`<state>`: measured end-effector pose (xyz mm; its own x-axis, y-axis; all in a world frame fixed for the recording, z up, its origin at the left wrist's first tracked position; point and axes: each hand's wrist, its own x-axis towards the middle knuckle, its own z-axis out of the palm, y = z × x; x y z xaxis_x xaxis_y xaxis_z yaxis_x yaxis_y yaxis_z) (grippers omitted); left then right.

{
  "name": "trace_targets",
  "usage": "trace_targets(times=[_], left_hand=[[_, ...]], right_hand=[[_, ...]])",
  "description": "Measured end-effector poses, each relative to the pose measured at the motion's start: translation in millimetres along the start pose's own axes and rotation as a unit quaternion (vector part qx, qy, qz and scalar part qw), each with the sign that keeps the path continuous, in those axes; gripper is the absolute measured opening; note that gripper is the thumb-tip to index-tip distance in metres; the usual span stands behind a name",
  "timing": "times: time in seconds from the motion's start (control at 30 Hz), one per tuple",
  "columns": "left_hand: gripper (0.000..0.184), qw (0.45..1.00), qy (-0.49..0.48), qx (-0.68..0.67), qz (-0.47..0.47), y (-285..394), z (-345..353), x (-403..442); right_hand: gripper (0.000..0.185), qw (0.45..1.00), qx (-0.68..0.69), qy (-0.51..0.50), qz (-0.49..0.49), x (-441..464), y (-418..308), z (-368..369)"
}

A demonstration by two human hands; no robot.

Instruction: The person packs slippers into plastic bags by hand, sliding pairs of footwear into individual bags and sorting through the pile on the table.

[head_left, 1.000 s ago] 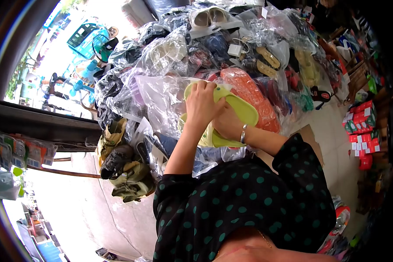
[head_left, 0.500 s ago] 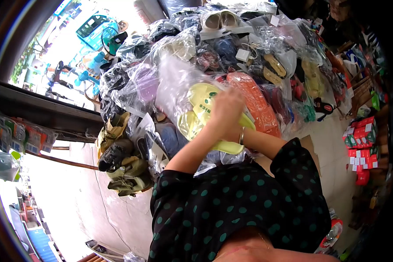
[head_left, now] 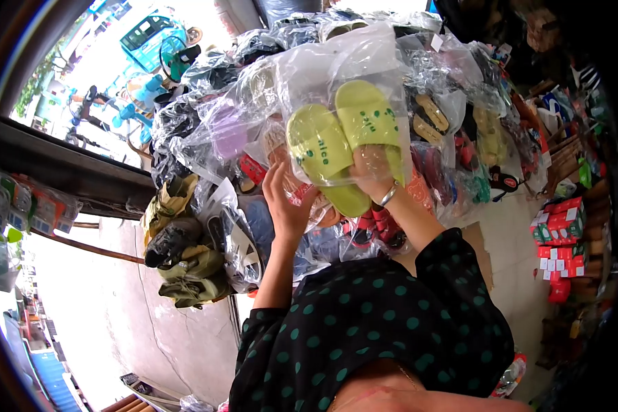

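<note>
A pair of yellow-green slippers (head_left: 316, 141) with dark green lettering stands upright before me inside a clear plastic bag (head_left: 360, 51). Seen partly through the plastic, my right hand (head_left: 374, 172) is closed on the lower part of the slippers; a bracelet circles that wrist. My left hand (head_left: 288, 206) is at the bag's lower left edge, fingers apart and thumb toward the slippers. Whether it touches the plastic I cannot tell. Behind and below the bag lie other bagged shoes, among them a purple pair (head_left: 229, 130).
A large heap of bagged footwear spreads behind, with tan sandals (head_left: 429, 117) to the right. Olive shoes (head_left: 196, 268) sit at the heap's left edge. Red and white boxes (head_left: 563, 233) are stacked at right. A dark beam (head_left: 69, 175) crosses at left.
The slippers have come upright and are now within the bag, which hangs spread above them. My left hand has moved off the slippers to the left and opened.
</note>
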<state>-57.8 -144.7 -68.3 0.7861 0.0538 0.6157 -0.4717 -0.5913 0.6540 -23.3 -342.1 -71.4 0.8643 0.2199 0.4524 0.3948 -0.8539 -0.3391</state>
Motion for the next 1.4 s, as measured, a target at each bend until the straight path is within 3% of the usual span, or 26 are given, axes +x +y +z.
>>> trace_targets(times=[0.07, 0.13, 0.2, 0.3, 0.37, 0.4, 0.43, 0.47, 0.53, 0.57, 0.67, 0.73, 0.77, 0.83, 0.9, 1.03, 1.2, 1.27, 1.4], left_hand=[[0.066, 0.998, -0.005, -0.052, -0.036, -30.7, 6.6, -6.0], [0.055, 0.985, -0.077, -0.117, -0.1, -34.3, 7.0, -1.2], [0.045, 0.985, -0.027, -0.147, -0.089, -25.1, 14.5, 7.6], [0.025, 0.963, 0.047, -0.216, -0.152, -18.5, 14.3, 15.6], [0.013, 0.936, -0.122, -0.199, -0.262, -27.4, 9.6, 11.9], [0.013, 0.936, -0.126, -0.202, -0.26, -14.5, 3.9, 13.4], [0.012, 0.976, -0.158, -0.126, -0.084, 9.1, -6.1, 17.8], [0.011, 0.978, -0.181, -0.047, 0.097, 25.3, -11.1, 17.3], [0.015, 0.961, -0.185, -0.057, 0.199, 40.9, -3.8, 4.1], [0.013, 0.956, -0.211, -0.073, 0.191, 46.4, -3.0, -0.6], [0.022, 0.965, -0.203, -0.13, 0.105, 24.0, 10.2, -21.8], [0.032, 0.977, -0.17, -0.118, 0.056, 17.4, 18.9, -25.4], [0.043, 0.985, -0.136, -0.107, 0.005, 16.6, 22.0, -26.3], [0.051, 0.985, -0.155, -0.074, 0.027, 13.8, 29.1, -19.6], [0.06, 0.982, -0.182, -0.037, 0.041, 12.8, 36.0, -10.5], [0.063, 0.979, -0.178, 0.002, 0.095, 12.5, 49.0, 4.3], [0.066, 0.979, -0.183, -0.006, 0.092, 28.7, 50.1, 8.4], [0.054, 0.986, -0.13, -0.015, 0.102, 27.1, 52.4, 7.2], [0.037, 0.982, -0.127, 0.025, 0.139, 16.3, 53.9, 0.7]], right_hand=[[0.017, 0.998, -0.027, 0.037, 0.041, 6.2, 1.9, 3.8], [0.016, 0.997, -0.017, 0.065, 0.028, 9.7, 2.9, 7.4], [0.016, 0.995, -0.006, 0.095, 0.017, 12.3, 7.7, 13.7], [0.015, 0.984, -0.024, 0.164, -0.064, 17.1, 13.4, 15.7], [0.012, 0.958, -0.015, 0.265, -0.105, 29.7, 8.3, 2.2], [0.012, 0.958, -0.019, 0.266, -0.102, 30.1, 26.7, 16.5], [0.011, 0.972, 0.124, 0.181, 0.084, 29.9, 62.6, 50.2], [0.011, 0.943, 0.238, 0.192, 0.131, 30.8, 86.3, 76.1], [0.012, 0.824, 0.461, 0.251, 0.212, 33.1, 130.9, 125.0], [0.024, 0.873, 0.383, 0.184, 0.24, 28.9, 132.7, 117.0], [0.038, 0.89, 0.378, 0.118, 0.228, 30.3, 105.3, 72.5], [0.023, 0.657, 0.698, 0.153, 0.239, 35.5, 46.2, 11.4], [0.023, 0.657, 0.699, 0.152, 0.24, 35.6, 51.9, 17.2], [0.028, 0.494, 0.837, 0.088, 0.218, 38.4, 60.0, 26.0], [0.028, 0.454, 0.861, 0.065, 0.219, 26.5, 55.1, 23.0], [0.029, 0.486, 0.843, 0.072, 0.218, 12.8, 32.5, 0.1], [0.029, 0.543, 0.807, 0.097, 0.209, 16.8, 27.1, -14.0], [0.029, 0.562, 0.794, 0.104, 0.207, 18.5, 25.0, -17.3], [0.029, 0.591, 0.772, 0.113, 0.202, 20.9, 20.0, -23.2]])
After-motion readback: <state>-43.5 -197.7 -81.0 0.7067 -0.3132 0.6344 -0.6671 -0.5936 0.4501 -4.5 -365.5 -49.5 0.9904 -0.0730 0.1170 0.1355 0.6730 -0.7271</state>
